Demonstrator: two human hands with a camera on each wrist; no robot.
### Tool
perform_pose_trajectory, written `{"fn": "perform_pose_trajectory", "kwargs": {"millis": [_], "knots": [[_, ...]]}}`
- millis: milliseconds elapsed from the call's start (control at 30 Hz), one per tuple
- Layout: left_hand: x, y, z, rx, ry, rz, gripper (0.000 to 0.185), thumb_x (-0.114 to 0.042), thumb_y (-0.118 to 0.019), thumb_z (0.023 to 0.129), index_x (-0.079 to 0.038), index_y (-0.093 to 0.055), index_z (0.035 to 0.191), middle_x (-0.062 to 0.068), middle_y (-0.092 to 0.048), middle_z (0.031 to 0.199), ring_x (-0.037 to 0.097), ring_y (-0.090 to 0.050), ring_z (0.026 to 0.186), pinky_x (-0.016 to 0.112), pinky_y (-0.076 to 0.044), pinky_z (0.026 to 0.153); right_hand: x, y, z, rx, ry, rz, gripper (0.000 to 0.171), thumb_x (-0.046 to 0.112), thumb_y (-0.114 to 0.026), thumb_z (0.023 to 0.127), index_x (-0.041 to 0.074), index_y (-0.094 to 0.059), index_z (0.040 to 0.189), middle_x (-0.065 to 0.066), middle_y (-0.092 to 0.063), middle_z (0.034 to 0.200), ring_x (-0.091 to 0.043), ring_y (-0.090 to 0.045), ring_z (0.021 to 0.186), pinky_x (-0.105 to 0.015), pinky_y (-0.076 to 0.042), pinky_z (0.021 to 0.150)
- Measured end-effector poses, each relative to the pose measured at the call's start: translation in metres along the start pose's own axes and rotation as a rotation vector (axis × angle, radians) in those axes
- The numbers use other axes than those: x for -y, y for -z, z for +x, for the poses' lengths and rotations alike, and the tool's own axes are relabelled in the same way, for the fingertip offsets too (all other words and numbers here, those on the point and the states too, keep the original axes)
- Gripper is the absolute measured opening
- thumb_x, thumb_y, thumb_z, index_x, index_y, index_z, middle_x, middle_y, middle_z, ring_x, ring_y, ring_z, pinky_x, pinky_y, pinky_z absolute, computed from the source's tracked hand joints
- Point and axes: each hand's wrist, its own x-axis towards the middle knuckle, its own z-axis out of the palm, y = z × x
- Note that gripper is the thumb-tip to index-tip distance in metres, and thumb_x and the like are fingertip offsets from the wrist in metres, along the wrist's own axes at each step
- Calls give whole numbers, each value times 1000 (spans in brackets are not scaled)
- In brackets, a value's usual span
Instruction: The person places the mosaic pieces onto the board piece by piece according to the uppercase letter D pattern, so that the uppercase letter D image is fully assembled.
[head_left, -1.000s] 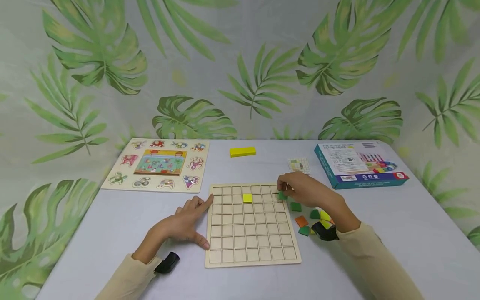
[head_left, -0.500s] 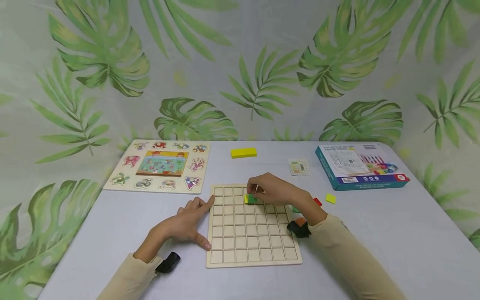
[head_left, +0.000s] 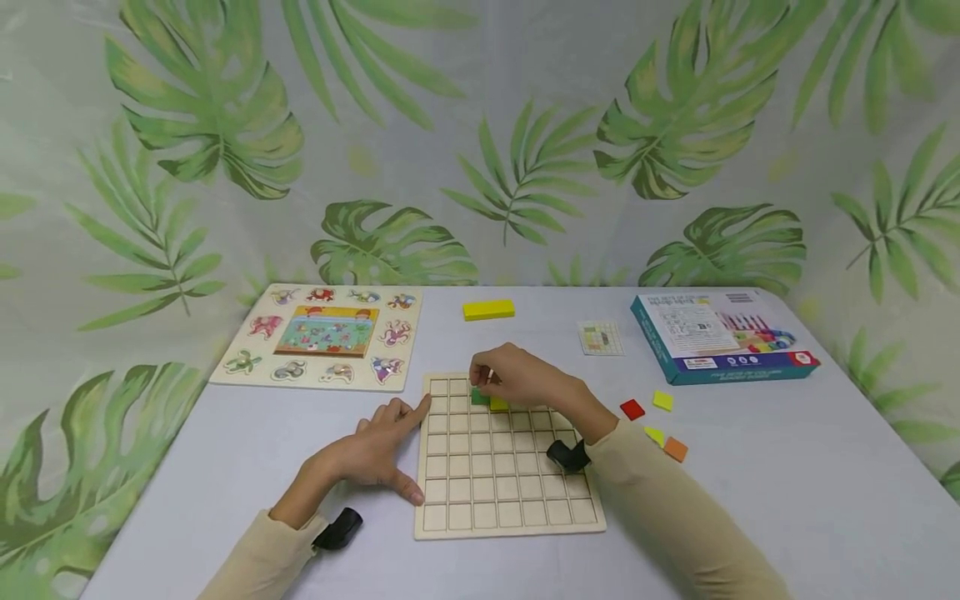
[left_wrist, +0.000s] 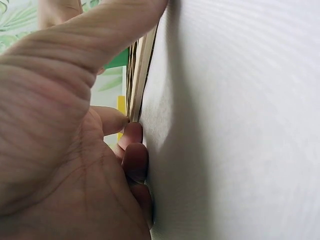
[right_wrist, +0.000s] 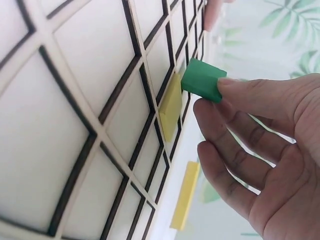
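A pale wooden grid board (head_left: 517, 487) lies on the white table. My right hand (head_left: 517, 379) pinches a green tile (right_wrist: 202, 79) between thumb and fingertips, tilted close over the board's upper rows. Just right of it in the head view, a yellow tile (head_left: 498, 405) sits on the grid, partly covered by the hand. At the board's left edge rests my left hand (head_left: 378, 450), thumb and index finger spread apart and touching the rim. In the left wrist view, the other fingertips (left_wrist: 135, 160) bend toward the tabletop beside that edge.
Right of the board lie loose tiles, among them a red tile (head_left: 632, 409) and an orange tile (head_left: 676, 450). Behind are a yellow block (head_left: 488, 310), a small pattern card (head_left: 611, 337) and a teal-sided box (head_left: 723, 333). A sea-creature puzzle (head_left: 251, 333) lies back left.
My right hand has carried the green tile leftward from the board's right edge, past the yellow tile to its left side. My left hand has stayed at the board's edge.
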Motion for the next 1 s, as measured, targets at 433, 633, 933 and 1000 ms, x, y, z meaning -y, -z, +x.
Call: {"fn": "perform_pose_trajectory", "kwargs": {"millis": [433,633,933,1000], "knots": [[1,0,-1,0,-4,-4,134,-43,-95,59,-7,-16,161,7,-40,120,22,-34,106,38,-25,79,6,-7,2,15,-18,-102,8,6,-65,96,9,-72,95,-1,-71,91,-13,-65,82,-27,-52,73],[1,0,1,3,-1,4,134,-44,-95,60,-8,-15,161,7,-39,120,22,-35,105,38,-26,79,7,-5,-10,50,-43,-142,13,9,-66,96,12,-79,97,-2,-71,105,-17,-67,94,-32,-55,81],[-2,1,1,-5,10,-14,135,-45,-95,58,-7,-17,161,7,-40,121,22,-35,106,37,-26,79,6,-5,-28,30,-4,-228,17,14,-69,95,13,-77,110,-8,-66,121,-26,-59,115,-41,-49,99],[-1,-1,0,-7,15,-7,136,-46,-95,56,-7,-17,161,7,-40,122,22,-35,106,36,-26,79,5,-6,-34,23,-30,-202,21,16,-68,96,13,-74,116,-9,-64,125,-28,-58,118,-43,-48,100]]}}
